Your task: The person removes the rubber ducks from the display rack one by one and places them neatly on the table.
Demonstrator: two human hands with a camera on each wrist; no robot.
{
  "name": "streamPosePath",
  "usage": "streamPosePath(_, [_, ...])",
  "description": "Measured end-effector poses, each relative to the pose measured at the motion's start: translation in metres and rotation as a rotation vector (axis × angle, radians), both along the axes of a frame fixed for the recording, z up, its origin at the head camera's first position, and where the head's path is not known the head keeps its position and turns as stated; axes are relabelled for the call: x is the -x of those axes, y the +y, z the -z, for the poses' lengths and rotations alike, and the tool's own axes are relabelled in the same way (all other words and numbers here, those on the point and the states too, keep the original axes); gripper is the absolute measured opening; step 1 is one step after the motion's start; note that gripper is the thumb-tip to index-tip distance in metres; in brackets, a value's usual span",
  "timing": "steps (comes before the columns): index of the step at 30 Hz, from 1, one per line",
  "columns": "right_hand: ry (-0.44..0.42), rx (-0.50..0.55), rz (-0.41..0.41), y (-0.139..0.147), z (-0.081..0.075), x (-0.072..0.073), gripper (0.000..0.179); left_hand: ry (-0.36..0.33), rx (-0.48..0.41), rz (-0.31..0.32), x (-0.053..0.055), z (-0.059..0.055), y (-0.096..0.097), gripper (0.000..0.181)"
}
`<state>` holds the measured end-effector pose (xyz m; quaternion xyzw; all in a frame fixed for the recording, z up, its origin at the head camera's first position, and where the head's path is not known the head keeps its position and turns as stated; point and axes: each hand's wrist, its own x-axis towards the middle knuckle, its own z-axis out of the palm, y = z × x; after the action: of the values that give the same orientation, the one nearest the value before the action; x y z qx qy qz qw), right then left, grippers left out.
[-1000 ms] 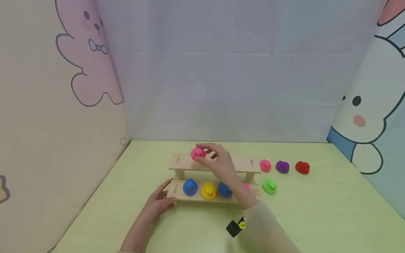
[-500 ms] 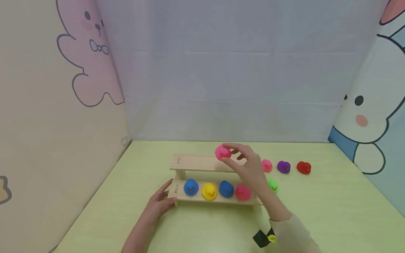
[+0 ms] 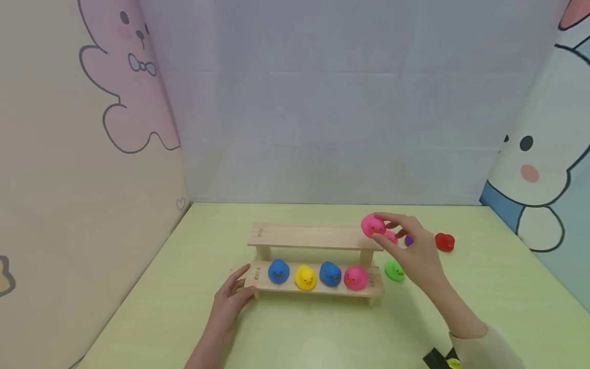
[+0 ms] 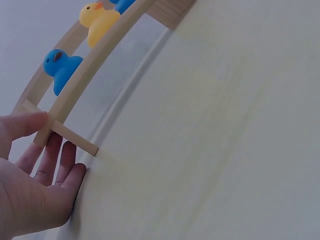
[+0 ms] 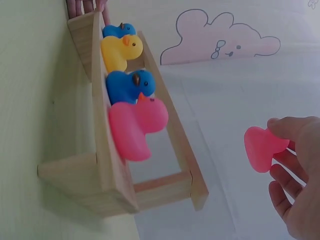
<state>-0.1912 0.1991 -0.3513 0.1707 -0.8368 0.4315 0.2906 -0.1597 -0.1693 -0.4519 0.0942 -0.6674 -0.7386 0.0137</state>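
Note:
A two-tier wooden shelf (image 3: 309, 237) stands on the table, with a row of rubber ducks on its lower tier: a blue duck (image 3: 278, 271), a yellow duck (image 3: 306, 278), another blue duck (image 3: 330, 274) and a pink duck (image 3: 356, 278). My left hand (image 3: 230, 297) grips the left end of that tier, thumb on one side and fingers curled under it in the left wrist view. Between thumb and fingertips my right hand (image 3: 417, 253) pinches a pink rubber duck (image 3: 372, 225), raised over the right end of the upper tier. The upper tier bears no duck.
Right of the shelf lie a green duck (image 3: 395, 270), a red duck (image 3: 444, 242), a purple duck (image 3: 408, 240) and a further pink duck (image 3: 391, 236), the last two partly hidden by my right hand. A wall (image 3: 295, 128) closes off the table's far edge.
Along the upper tier, my right hand has carried the pink duck from the left part to the right end. My left hand keeps its place on the shelf.

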Motion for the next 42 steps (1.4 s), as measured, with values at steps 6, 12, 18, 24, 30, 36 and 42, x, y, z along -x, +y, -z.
streamPosePath(6, [0.048,-0.054,0.071,0.03,0.009,0.0,0.048,-0.022,0.004,0.005,-0.002,0.002,-0.001,0.058])
streamPosePath(12, [0.121,-0.151,0.117,0.055,0.025,0.002,0.052,-0.01,-0.034,0.025,-0.001,0.006,-0.005,0.058])
streamPosePath(18, [0.139,-0.278,0.151,0.073,0.037,0.003,0.051,-0.017,-0.042,0.017,-0.004,0.005,-0.005,0.058])
streamPosePath(24, [0.099,-0.354,0.169,0.09,0.047,0.0,0.051,-0.049,-0.015,0.001,-0.006,-0.002,-0.001,0.056])
streamPosePath(30, [0.002,-0.383,0.192,0.106,0.056,-0.001,0.049,-0.066,-0.004,-0.025,-0.004,-0.007,0.003,0.055])
streamPosePath(36, [-0.072,-0.395,0.206,0.116,0.063,0.0,0.046,-0.076,-0.014,-0.02,-0.006,-0.006,0.003,0.055])
streamPosePath(42, [-0.089,-0.415,0.178,0.124,0.072,0.002,0.042,-0.07,-0.034,-0.009,-0.004,-0.001,0.0,0.055])
